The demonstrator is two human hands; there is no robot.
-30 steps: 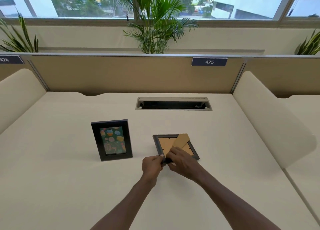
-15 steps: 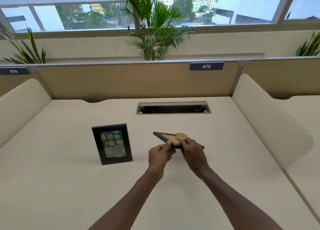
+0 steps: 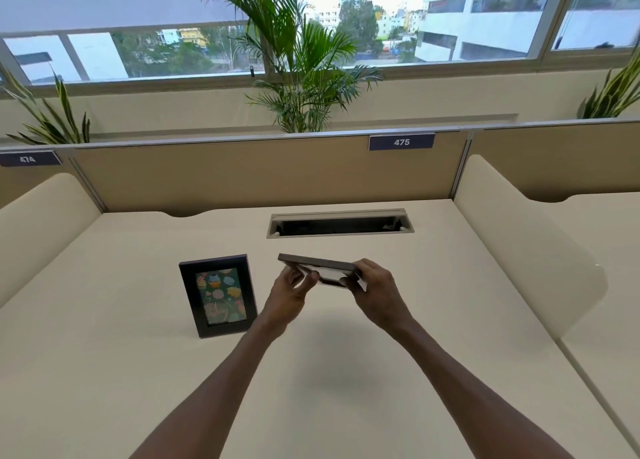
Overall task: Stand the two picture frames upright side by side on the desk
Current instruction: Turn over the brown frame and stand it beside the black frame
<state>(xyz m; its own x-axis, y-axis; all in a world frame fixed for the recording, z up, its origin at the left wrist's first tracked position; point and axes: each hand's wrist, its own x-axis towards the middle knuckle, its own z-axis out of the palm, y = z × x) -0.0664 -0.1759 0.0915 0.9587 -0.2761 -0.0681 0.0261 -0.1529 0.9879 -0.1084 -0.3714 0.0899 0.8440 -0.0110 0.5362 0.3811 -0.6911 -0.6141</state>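
The second frame [image 3: 318,266] is being held in the air above the middle of the desk [image 3: 450,320], nearly flat, gripped by the left hand [image 3: 289,294] and the right hand [image 3: 375,290] at its near edge. It is probably light, stiff and fragile. The first frame [image 3: 218,294] is standing upright toward the left edge.

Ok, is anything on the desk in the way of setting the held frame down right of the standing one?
Nothing visible. The held frame is in both hands, left and right, above bare desk. The standing frame is off to its left, the cable slot further back.
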